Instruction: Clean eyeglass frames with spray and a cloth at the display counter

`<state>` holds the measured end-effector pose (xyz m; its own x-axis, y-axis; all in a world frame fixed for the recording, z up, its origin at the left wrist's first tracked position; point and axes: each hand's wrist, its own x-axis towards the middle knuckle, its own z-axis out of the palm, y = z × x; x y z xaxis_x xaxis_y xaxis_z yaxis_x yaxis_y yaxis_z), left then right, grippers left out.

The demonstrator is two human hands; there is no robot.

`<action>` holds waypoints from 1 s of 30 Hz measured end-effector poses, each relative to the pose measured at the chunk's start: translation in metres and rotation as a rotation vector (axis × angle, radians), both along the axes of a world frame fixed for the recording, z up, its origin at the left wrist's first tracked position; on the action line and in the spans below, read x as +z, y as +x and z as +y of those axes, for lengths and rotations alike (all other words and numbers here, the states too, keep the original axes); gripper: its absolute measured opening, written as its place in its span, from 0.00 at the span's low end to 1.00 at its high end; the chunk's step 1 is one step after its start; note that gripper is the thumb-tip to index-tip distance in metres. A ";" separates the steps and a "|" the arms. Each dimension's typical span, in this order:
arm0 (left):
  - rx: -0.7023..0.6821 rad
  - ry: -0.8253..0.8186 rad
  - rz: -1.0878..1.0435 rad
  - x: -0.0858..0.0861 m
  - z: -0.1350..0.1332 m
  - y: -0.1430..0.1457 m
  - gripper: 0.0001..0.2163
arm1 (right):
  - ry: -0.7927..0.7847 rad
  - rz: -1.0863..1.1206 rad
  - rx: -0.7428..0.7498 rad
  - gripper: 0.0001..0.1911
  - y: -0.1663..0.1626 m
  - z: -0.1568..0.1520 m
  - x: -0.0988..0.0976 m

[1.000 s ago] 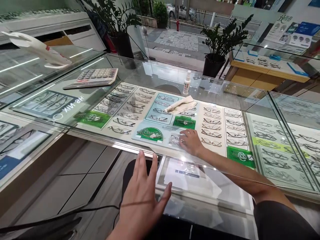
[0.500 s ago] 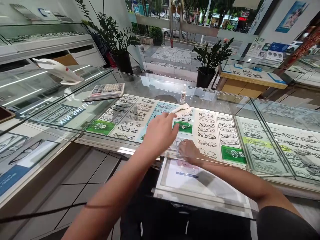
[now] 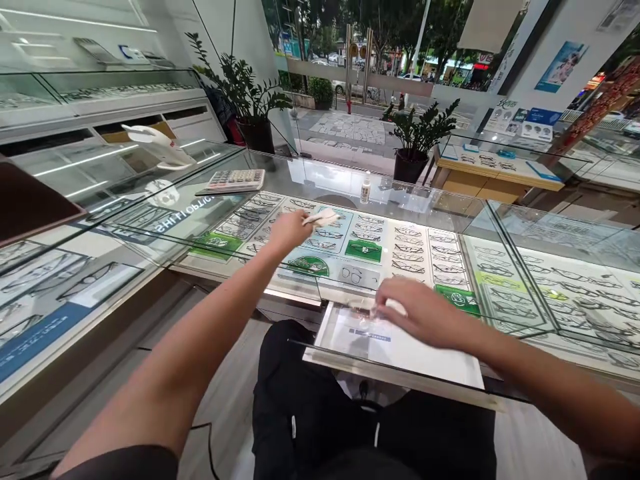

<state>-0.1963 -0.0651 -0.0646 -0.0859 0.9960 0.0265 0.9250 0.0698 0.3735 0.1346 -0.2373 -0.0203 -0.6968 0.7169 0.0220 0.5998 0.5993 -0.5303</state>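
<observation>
My left hand (image 3: 291, 230) is closed on one end of a pale cloth (image 3: 326, 217) above the glass counter top (image 3: 320, 175). My right hand (image 3: 417, 310) hovers at the counter's front edge, over the open drawer (image 3: 430, 360), palm down with its fingers curled. Something thin and shiny shows blurred by its fingertips; what it is I cannot make out. White papers with a blue printed strip (image 3: 370, 335) lie in the drawer. Under the glass are rows of eyeglasses (image 3: 409, 248), green cards (image 3: 363, 250) and a picture of glasses (image 3: 359, 276).
A small white bottle (image 3: 366, 188) stands upright on the glass beyond the cloth. At the left are a calculator (image 3: 236, 180) and a white airplane-shaped model (image 3: 161, 148). Potted plants (image 3: 411, 163) stand behind the counter. The drawer juts out over my lap.
My left hand has moved left, drawing the cloth along with it. My right hand has come back from the display's front edge to above the drawer. The view has shifted slightly.
</observation>
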 end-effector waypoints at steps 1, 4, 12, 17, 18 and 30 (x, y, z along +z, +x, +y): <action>0.045 -0.009 0.003 -0.001 -0.006 -0.016 0.19 | 0.107 -0.014 -0.037 0.15 0.004 0.010 0.006; 0.183 0.034 0.012 -0.008 -0.018 -0.054 0.24 | 0.387 -0.100 -0.110 0.18 0.013 0.048 0.006; 0.234 0.119 0.113 -0.027 -0.017 -0.064 0.26 | 0.511 -0.247 -0.181 0.20 0.016 0.088 -0.031; 0.229 0.123 0.111 -0.026 -0.016 -0.064 0.26 | 0.524 -0.263 -0.178 0.15 0.012 0.085 -0.036; 0.226 0.129 0.110 -0.027 -0.016 -0.064 0.26 | 0.521 -0.271 -0.179 0.14 0.012 0.084 -0.037; 0.240 0.147 0.140 -0.042 -0.006 -0.073 0.35 | 0.483 -0.260 -0.184 0.11 0.003 0.061 -0.022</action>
